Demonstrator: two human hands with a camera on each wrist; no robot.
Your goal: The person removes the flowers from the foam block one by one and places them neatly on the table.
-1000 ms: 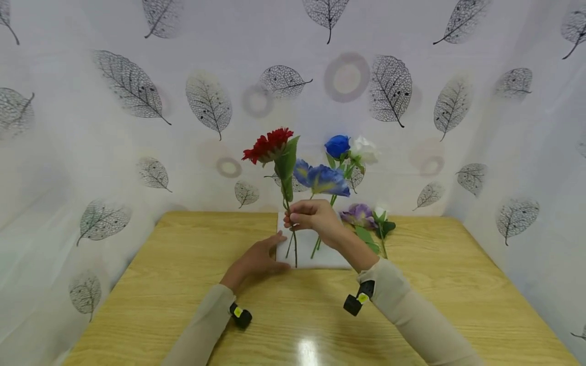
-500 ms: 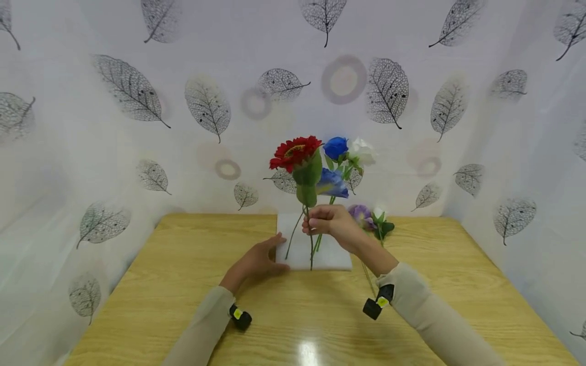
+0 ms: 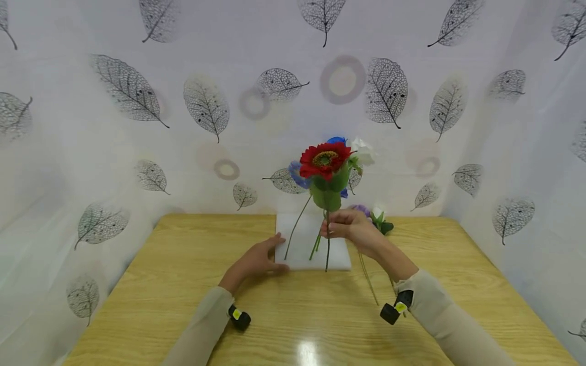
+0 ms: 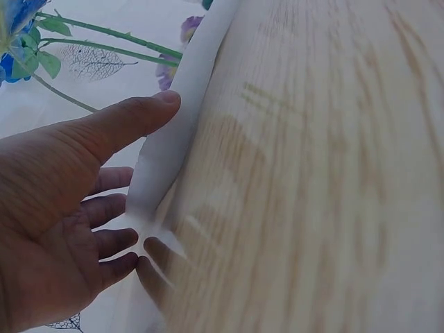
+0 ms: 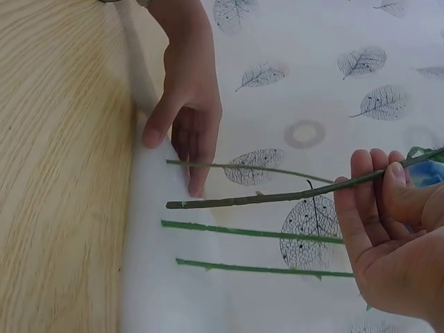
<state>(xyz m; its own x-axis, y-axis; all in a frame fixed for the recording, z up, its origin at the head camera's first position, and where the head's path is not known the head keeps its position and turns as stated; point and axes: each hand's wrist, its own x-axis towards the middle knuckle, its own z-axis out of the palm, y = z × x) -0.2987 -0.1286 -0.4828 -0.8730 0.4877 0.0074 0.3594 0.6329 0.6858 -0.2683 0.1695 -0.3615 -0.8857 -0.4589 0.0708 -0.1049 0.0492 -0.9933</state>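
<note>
My right hand (image 3: 350, 229) pinches the stem of a red artificial gerbera daisy (image 3: 325, 160) between thumb and fingers. In the right wrist view, the dark lower end of its stem (image 5: 243, 200) points at a white foam slab (image 3: 297, 262); I cannot tell whether it touches. Green stems (image 5: 229, 229) stand in the slab, carrying a light-blue flower (image 3: 298, 175), a blue rose (image 3: 336, 140) and a white rose (image 3: 362, 152). My left hand (image 3: 254, 258) rests against the slab's front left corner, its thumb (image 4: 149, 114) on the front edge and fingers extended along the left side.
Right of the slab, a purple flower (image 3: 361, 209) and a white rose with dark leaves (image 3: 379, 216) lie on the wooden table (image 3: 206, 244), partly hidden by my right forearm. A leaf-patterned white curtain (image 3: 284, 40) encloses the table at back and sides.
My right hand has carried the red gerbera to the right across the slab, and its bloom has turned towards me. The left hand has stayed at the slab's corner.
</note>
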